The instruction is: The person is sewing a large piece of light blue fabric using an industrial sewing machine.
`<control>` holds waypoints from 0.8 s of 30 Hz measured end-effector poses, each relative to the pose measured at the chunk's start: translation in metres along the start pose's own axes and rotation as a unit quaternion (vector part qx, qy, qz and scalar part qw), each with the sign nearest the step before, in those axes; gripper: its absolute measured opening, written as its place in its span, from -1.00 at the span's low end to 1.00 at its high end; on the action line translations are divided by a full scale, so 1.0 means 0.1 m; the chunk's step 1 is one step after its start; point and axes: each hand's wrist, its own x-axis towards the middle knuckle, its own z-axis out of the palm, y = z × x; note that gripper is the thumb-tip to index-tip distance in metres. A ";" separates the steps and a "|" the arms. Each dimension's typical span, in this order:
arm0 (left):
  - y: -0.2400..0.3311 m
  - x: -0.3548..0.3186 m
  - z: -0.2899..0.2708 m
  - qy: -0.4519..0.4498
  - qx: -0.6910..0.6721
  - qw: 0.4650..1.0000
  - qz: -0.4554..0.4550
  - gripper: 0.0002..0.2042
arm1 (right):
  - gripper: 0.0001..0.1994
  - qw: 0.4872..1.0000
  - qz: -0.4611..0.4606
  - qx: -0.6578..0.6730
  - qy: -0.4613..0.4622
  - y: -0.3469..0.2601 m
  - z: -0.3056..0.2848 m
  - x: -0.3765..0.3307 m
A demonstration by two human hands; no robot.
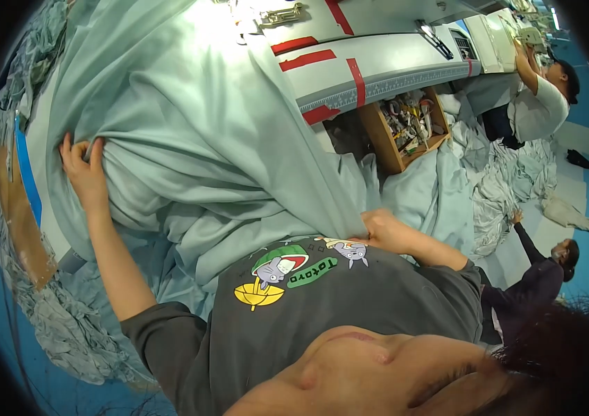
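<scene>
A large sheet of pale green fabric (218, 118) drapes over the work table and down across my lap in loose folds. At the left, my left hand (85, 166) pinches a gathered fold of it near its edge, fingers curled into the cloth. Close to my body on the right, my right hand (386, 230) is closed at the other edge of the same fabric, its fingertips partly hidden. Between the two hands the cloth hangs in creases.
A ruler (405, 82) and red tape strips (357, 82) line the table's front edge. Below it an open wooden drawer (393, 149) holds small tools. Metal sewing machine parts (284, 15) stand at the back. Piled cloth (509, 184) lies right, near two other people.
</scene>
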 end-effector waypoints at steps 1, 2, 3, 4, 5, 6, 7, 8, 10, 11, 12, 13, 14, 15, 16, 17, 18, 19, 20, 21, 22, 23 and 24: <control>0.00 0.09 0.06 0.028 -0.020 0.999 -0.003 -0.73 | -0.72 1.000 0.002 -0.002 0.003 -0.01 -0.01 0.01; -0.05 0.18 0.12 0.048 0.008 0.999 0.015 -0.72 | -0.73 1.000 0.009 -0.016 -0.004 -0.02 -0.02 0.01; -0.14 0.25 0.19 0.032 0.006 0.999 0.021 -0.72 | -0.73 0.998 0.038 -0.046 -0.017 -0.04 -0.03 0.02; -0.27 0.34 0.25 0.038 -0.001 0.999 0.030 -0.71 | -0.73 0.999 0.015 -0.031 -0.010 -0.05 -0.05 0.04; -0.41 0.41 0.31 0.063 -0.007 0.995 0.076 -0.70 | -0.73 0.999 0.023 -0.022 -0.003 -0.06 -0.07 0.05; -0.53 0.51 0.37 0.057 0.017 0.995 0.083 -0.69 | -0.73 0.999 0.040 -0.017 -0.012 -0.06 -0.08 0.07; -0.63 0.62 0.41 0.041 0.009 0.998 0.044 -0.69 | -0.73 0.999 0.031 -0.011 0.002 -0.06 -0.09 0.10; -0.65 0.72 0.44 0.028 0.002 0.999 0.023 -0.69 | -0.73 0.996 0.075 0.048 -0.025 -0.06 -0.09 0.13; -0.48 0.90 0.43 0.037 0.012 0.997 0.060 -0.69 | -0.73 0.985 0.120 0.109 -0.054 -0.02 -0.07 0.18; -0.27 0.96 0.39 0.025 0.003 0.999 0.037 -0.69 | -0.73 0.992 0.091 0.073 -0.054 0.01 -0.05 0.20; -0.01 0.98 0.34 0.022 0.063 0.998 0.003 -0.67 | -0.73 0.996 0.062 0.037 -0.052 0.05 -0.02 0.22; 0.29 0.92 0.27 0.013 0.118 0.991 -0.054 -0.64 | -0.73 0.996 0.059 0.038 -0.050 0.08 0.01 0.21; 0.59 0.84 0.20 -0.003 -0.010 0.993 -0.115 -0.50 | -0.72 0.996 0.062 0.058 -0.016 0.12 0.05 0.19; 0.86 0.61 0.11 -0.028 -0.058 0.996 -0.053 -0.37 | -0.71 0.994 0.066 0.081 0.018 0.15 0.09 0.17; 1.04 0.36 0.04 -0.074 -0.112 0.989 -0.065 -0.24 | -0.71 0.993 0.069 0.089 0.018 0.18 0.12 0.14; 1.18 0.11 -0.03 -0.116 -0.073 0.990 -0.011 -0.21 | -0.75 0.994 0.079 0.069 0.008 0.20 0.16 0.11; 1.25 -0.18 -0.07 -0.178 -0.018 0.984 -0.026 -0.17 | -0.79 0.993 0.117 0.023 -0.012 0.21 0.19 0.09; 1.17 -0.28 -0.11 -0.127 -0.010 0.992 0.000 -0.17 | -0.79 0.996 0.055 -0.038 0.054 0.20 0.22 0.05; 1.05 -0.39 -0.11 -0.118 0.027 0.992 -0.045 -0.17 | -0.79 0.996 0.050 -0.032 0.066 0.19 0.23 0.02; 0.91 -0.45 -0.11 -0.065 0.015 0.996 -0.052 -0.18 | -0.81 0.993 0.040 -0.058 0.098 0.17 0.24 -0.01; 0.77 -0.47 -0.08 -0.070 0.027 0.997 -0.013 -0.18 | -0.82 0.989 0.053 -0.078 0.111 0.14 0.24 -0.03; 0.65 -0.47 -0.04 -0.076 0.015 0.997 -0.026 -0.19 | -0.82 0.988 0.036 -0.071 0.131 0.11 0.21 -0.06; 0.57 -0.43 0.01 -0.065 0.010 0.998 -0.004 -0.20 | -0.80 0.984 0.045 -0.100 0.137 0.08 0.19 -0.07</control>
